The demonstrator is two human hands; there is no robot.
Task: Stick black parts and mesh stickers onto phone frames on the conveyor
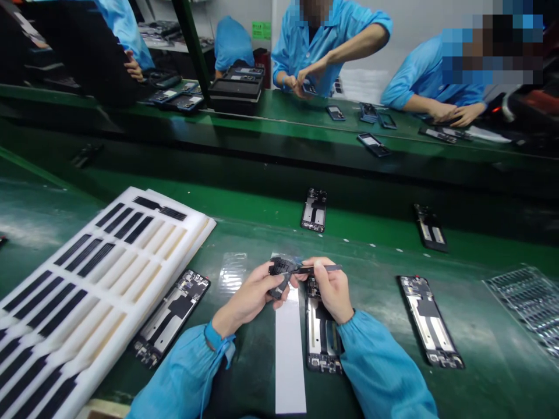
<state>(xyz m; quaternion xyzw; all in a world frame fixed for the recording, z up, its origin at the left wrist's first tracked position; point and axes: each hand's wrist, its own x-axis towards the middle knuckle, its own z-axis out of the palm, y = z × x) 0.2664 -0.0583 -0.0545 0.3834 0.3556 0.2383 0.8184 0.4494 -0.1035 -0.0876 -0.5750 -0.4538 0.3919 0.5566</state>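
At the left, a white foam tray (192, 228) held black strips (96, 258) in its slots, just beside an opened phone (174, 314). The left hand (255, 289) pinched a bunch of black parts (282, 269) over the green bench (255, 372); a green sign (261, 30) behind carried unreadably small writing. The right hand (334, 286) pinched a slim dark tool (328, 267), its tip at the bunch, above a second phone (322, 349). A third phone (430, 323) lay farther right, then a clear ridged tray (526, 299), contents unclear.
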